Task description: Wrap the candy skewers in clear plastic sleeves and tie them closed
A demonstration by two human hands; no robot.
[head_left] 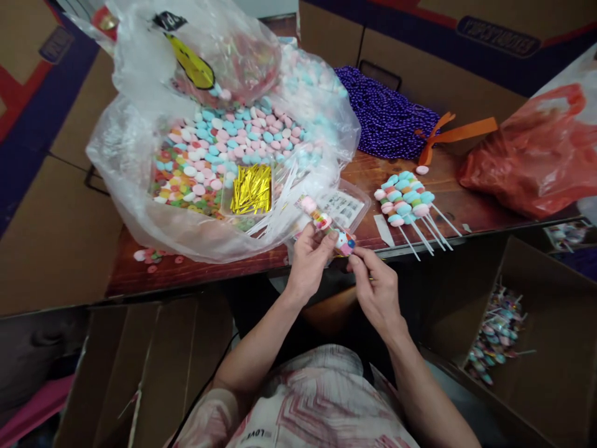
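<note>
My left hand (310, 258) and my right hand (375, 286) meet at the near edge of the wooden table (196, 274). Together they pinch a candy skewer in a printed clear wrapper (326, 225), which points up and to the left. The left fingers grip its middle; the right fingertips close on its lower end. Just beyond lies a big open plastic bag of pink, blue and white candies (224, 149), with a bundle of gold twist ties (252, 188) on top. To the right lie several unwrapped candy skewers (405, 199) with white sticks.
A stack of printed wrappers (345, 208) lies behind my hands. Purple beads (387, 115) with an orange ribbon and a red plastic bag (536, 155) sit at the back right. A cardboard box of wrapped skewers (497, 333) stands at lower right, more cardboard boxes (153, 367) at lower left.
</note>
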